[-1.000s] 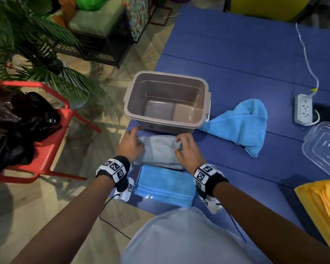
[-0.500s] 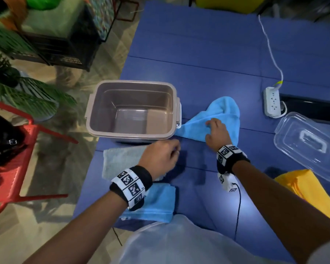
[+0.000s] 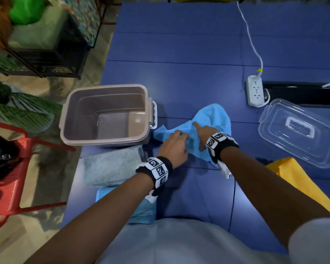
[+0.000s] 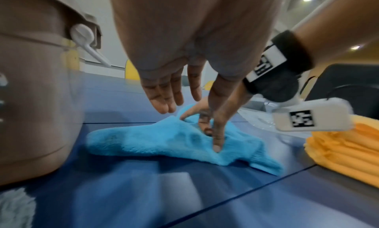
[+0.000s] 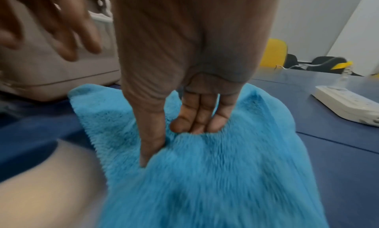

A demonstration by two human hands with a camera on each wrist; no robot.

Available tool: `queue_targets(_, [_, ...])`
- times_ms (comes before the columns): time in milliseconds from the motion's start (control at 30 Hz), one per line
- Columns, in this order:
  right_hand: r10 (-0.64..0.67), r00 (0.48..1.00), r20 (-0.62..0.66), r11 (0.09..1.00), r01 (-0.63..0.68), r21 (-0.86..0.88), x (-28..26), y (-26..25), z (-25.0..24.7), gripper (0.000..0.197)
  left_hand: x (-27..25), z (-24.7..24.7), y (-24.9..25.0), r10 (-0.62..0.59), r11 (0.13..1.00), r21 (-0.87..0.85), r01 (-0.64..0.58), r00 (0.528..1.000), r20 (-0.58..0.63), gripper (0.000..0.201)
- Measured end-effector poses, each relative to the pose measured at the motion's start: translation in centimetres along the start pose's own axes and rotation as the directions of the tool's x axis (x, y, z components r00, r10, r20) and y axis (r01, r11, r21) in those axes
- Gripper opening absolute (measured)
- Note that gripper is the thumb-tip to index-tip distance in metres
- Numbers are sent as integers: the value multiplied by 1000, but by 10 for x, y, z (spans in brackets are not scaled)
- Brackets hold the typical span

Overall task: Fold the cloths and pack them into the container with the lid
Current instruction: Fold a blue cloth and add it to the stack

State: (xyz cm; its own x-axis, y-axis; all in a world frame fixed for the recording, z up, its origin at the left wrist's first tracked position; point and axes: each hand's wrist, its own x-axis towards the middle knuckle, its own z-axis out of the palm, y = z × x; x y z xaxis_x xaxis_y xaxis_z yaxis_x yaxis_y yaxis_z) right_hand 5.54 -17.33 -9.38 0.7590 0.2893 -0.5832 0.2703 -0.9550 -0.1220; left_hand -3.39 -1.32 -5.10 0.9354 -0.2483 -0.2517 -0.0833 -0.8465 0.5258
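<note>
The taupe plastic container stands open at the left edge of the blue worktop, and nothing lies inside it; its bare floor and stepped walls show all the way down. A white latch hangs on its right side. Its clear lid, with a white handle, lies well apart on the right of the worktop, near a white power strip.

Just to the right of the container lies a crumpled light-blue cloth, one corner reaching toward the latch. Both hands are on it. The right hand presses down on the cloth with its fingers held straight and together, the thumb dug into the pile beside them, so it is pressing and not clutching. The left hand is spread with relaxed fingers over the cloth's near-left part; in the left wrist view 1 finger touches the fabric while the others hover above it, holding nothing.

In front of the container, touching its base, lies a folded grey cloth. Nearer the person is a folded blue cloth, partly hidden by the left forearm. A stack of yellow cloths sits at the right, near the lid.
</note>
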Motion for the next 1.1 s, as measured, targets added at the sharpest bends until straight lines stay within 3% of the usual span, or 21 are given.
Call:
queue_targets(100, [16, 999, -31, 997, -14, 71, -23, 7, 11, 91, 13, 7, -10, -55, 993, 105, 54, 998, 9, 51])
queue_targets(200, [-12, 998, -63, 999, 9, -50, -50, 17, 30, 68, 14, 19, -21, -91, 960, 274, 57, 989, 114, 58])
queue_targets(267, [-95, 980, -176, 987, 69, -148, -72, 24, 37, 55, 6, 28, -24, -108, 904, 427, 14, 975, 196, 56])
queue_targets(333, [-237, 926, -294, 971, 212, -114, -94, 33, 33, 40, -1, 32, -20, -122, 839, 544, -24, 965, 231, 46])
queue_targets(400, [-332, 863, -382, 942, 323, -89, -106, 51, 18, 35, -2, 20, -10, -134, 846, 533, -1, 968, 214, 35])
queue_targets(433, [-330, 863, -382, 941, 331, -67, -110, 63, 5, 36, 0, 9, -5, -121, 871, 491, 12, 974, 190, 29])
queue_targets(533, [-152, 937, -315, 972, 199, 124, -134, 97, -47, 43, 11, -42, 15, -20, 957, 290, 15, 1000, 13, 23])
queue_targets(567, [-98, 940, -326, 965, 169, 199, -142, 108, -63, 45, 15, -63, 21, 14, 971, 238, -3, 999, -46, 21])
queue_targets(667, [17, 837, -547, 876, 251, 412, -169, 131, -111, 46, 26, -125, 41, 124, 982, 161, -99, 981, -150, 11])
queue_targets(767, [126, 753, -646, 706, 390, 592, -192, 136, -149, 31, 30, -179, 51, 190, 976, 145, -163, 961, -199, 17])
queue_targets(933, [291, 568, -770, 599, 520, 609, -213, 137, -182, 29, 27, -235, 49, 198, 978, -7, -209, 937, -288, 19])
queue_targets(1100, [377, 473, -797, 566, 563, 602, -212, 146, -188, 34, 23, -248, 40, 114, 946, -233, -225, 904, -413, 19])
